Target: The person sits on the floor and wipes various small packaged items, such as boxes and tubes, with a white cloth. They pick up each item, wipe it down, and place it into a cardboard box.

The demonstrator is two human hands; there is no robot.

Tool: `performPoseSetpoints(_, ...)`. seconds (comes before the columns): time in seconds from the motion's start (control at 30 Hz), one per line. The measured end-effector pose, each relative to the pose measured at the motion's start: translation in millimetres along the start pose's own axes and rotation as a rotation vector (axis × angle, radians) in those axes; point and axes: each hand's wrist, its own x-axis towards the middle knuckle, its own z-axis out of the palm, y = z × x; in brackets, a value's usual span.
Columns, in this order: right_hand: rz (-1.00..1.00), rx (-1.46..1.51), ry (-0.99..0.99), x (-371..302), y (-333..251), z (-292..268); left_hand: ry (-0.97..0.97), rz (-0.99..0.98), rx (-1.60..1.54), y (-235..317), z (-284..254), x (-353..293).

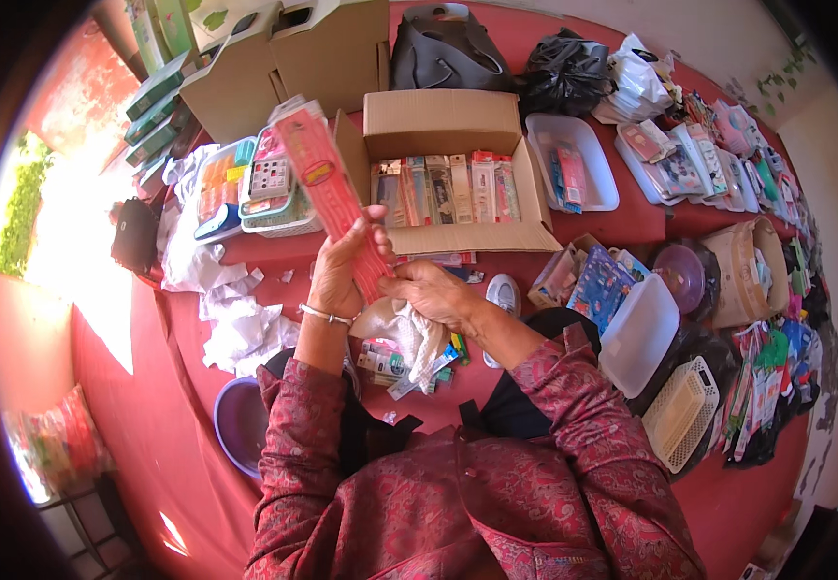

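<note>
Leaning up-left lengthwise, red packet [325, 184] is gripped by left hand [340, 269], right hand [436, 293] clutching pale cloth [402, 333] at its bottom end.

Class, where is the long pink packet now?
Head view, left of centre: the long pink packet is in the left hand beside the open cardboard box.
</note>
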Motion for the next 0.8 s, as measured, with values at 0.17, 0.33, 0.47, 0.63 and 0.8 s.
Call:
performPoseSetpoints(0.17,-0.064,-0.159,-0.055,-4,-8,-11,-0.028,-0.013,0.073,5,5,2)
performPoseSetpoints(0.33,-0.112,-0.198,-0.139,-7,-7,-25,-0.059,0.082,-0.062,9,17,1)
performPoseSetpoints(0.47,-0.109,-0.171,-0.122,-16,-26,-45,0.032,0.064,-0.058,8,-13,4)
performPoseSetpoints(0.63,-0.699,-0.116,0.326,-30,-58,-32,0.047,-0.090,0.107,-7,-6,2)
performPoseSetpoints(0.8,-0.941,-1.107,0.584,-3,-38,-18,-0.133,-0.271,0.419,-24,5,-19)
